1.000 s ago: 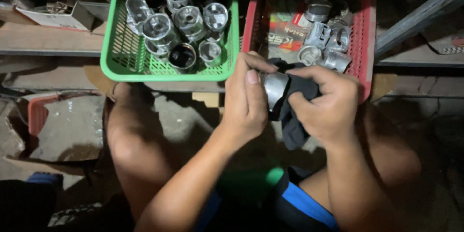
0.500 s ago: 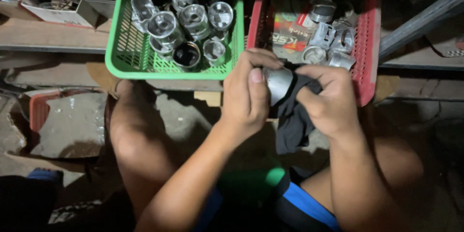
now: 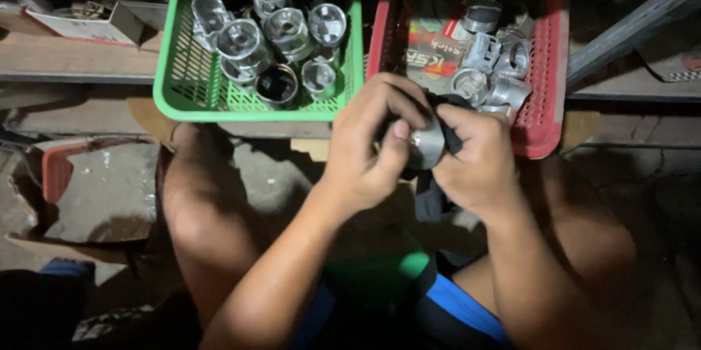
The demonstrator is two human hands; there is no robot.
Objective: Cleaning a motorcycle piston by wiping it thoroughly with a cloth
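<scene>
My left hand (image 3: 369,147) grips a round silver metal piston (image 3: 426,145), thumb pressed on its side. My right hand (image 3: 478,160) holds a dark cloth (image 3: 431,200) against the same piston from the right; the cloth hangs down below my hands. Both hands are over my lap, just in front of two baskets. The green basket (image 3: 175,80) at the left holds several shiny pistons (image 3: 285,29). The red basket (image 3: 544,102) at the right holds several more pistons (image 3: 496,65) and a printed packet.
Both baskets rest on a wooden plank (image 3: 73,65) with a small cardboard box (image 3: 87,21) at far left. A metal bar (image 3: 635,21) slants at upper right. My bare knees flank my hands; a red container (image 3: 55,175) lies on the floor at left.
Both hands with the piston and cloth have dropped slightly lower and turned the piston. My left thumb now presses on its side. The baskets sit slightly higher in view.
</scene>
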